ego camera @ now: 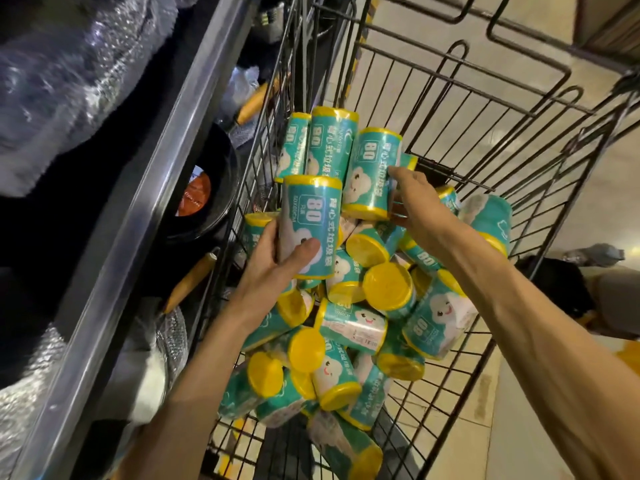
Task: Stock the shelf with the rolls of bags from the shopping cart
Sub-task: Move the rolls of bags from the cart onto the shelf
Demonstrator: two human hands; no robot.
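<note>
Rolls of bags (349, 320) mostly still piled in shopping cart (485, 109); left hand (277, 261) gripping one roll (310, 225), right hand (415, 202) apparently clasping another (372, 174).

— What do the rolls of bags (353, 327) look like?
— Teal wrappers, yellow ends, heaped every which way in the wire shopping cart (485, 109).
— And the shelf (138, 188)?
— Metal-edged — just left of the cart.
</note>
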